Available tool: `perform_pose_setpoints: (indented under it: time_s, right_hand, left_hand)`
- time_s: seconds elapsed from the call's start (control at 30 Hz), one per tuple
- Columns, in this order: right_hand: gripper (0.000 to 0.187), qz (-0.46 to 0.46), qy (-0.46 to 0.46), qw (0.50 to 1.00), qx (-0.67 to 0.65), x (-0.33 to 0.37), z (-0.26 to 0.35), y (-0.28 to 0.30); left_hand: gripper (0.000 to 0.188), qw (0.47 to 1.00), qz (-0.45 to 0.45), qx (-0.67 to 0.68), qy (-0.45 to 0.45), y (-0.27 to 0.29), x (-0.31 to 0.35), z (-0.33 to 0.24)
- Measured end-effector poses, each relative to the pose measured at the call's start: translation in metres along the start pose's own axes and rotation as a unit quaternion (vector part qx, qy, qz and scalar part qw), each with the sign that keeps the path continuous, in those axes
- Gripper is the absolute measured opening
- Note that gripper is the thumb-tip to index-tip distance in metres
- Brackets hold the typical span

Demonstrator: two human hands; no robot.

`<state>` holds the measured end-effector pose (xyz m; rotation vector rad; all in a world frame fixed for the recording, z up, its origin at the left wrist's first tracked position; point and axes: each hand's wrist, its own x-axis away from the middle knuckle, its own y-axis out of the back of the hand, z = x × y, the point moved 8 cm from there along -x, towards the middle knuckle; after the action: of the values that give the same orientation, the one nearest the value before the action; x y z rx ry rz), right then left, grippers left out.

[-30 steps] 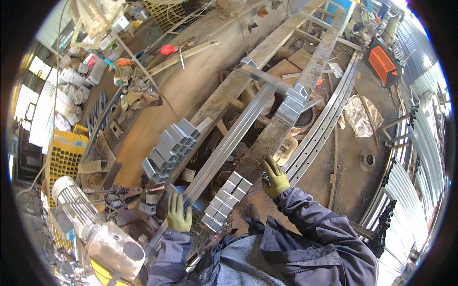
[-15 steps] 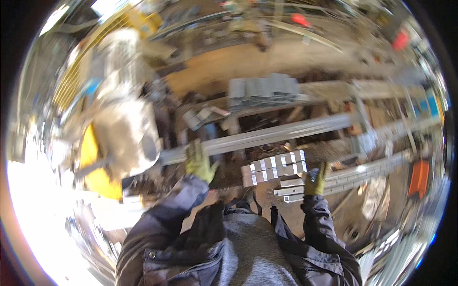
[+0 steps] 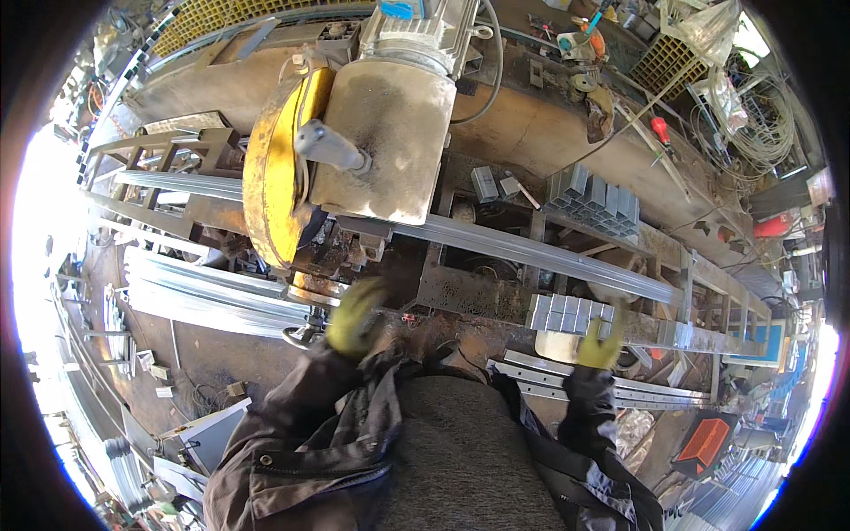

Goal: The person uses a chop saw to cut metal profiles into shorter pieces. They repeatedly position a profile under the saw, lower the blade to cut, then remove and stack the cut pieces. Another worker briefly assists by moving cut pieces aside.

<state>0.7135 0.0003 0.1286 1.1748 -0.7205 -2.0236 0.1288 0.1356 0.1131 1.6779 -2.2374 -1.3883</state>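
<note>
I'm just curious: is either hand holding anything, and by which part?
The right hand looks open, holding nothing; the left hand is too blurred to tell.

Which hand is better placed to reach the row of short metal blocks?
Probably the right hand: it is close beside the blocks, fingers spread. The left hand is farther off, nearer the big machine.

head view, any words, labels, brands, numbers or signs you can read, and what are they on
None that I can read.
Blue patch on the motor: no legible lettering.
Yellow guard: none legible.
Short metal pieces by the right hand: none legible.
Far edges: too small or blurred to tell.
</note>
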Motion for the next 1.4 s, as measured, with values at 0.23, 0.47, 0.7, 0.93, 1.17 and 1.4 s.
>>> perform_pose_setpoints:
  time_s: [0.23, 0.47, 0.7, 0.93, 1.17, 1.4]
  right_hand:
    - [0.050, 0.234, 0.140, 0.950, -0.150, 0.049, 0.232, -0.148]
    - [0.050, 0.259, 0.145, 0.952, -0.081, 0.089, 0.232, -0.179]
    - [0.056, 0.272, 0.113, 0.953, -0.068, 0.093, 0.233, -0.186]
    - [0.054, 0.286, 0.093, 0.951, -0.072, 0.095, 0.230, -0.187]
    - [0.050, 0.264, 0.109, 0.956, -0.067, 0.097, 0.235, -0.187]
    - [0.052, 0.249, 0.122, 0.958, -0.067, 0.096, 0.236, -0.188]
  left_hand:
    - [0.042, 0.979, -0.067, -0.058, 0.181, 0.133, 0.171, 0.098]
    - [0.037, 0.902, 0.351, -0.194, 0.160, 0.083, 0.166, 0.124]
    - [0.052, 0.894, 0.331, -0.294, 0.064, -0.050, 0.145, 0.070]
    - [0.056, 0.997, 0.048, -0.057, 0.012, 0.035, 0.163, 0.107]
    - [0.049, 0.951, 0.282, -0.034, 0.124, 0.107, 0.180, 0.158]
    - [0.042, 0.958, 0.275, -0.018, 0.076, 0.105, 0.144, 0.117]
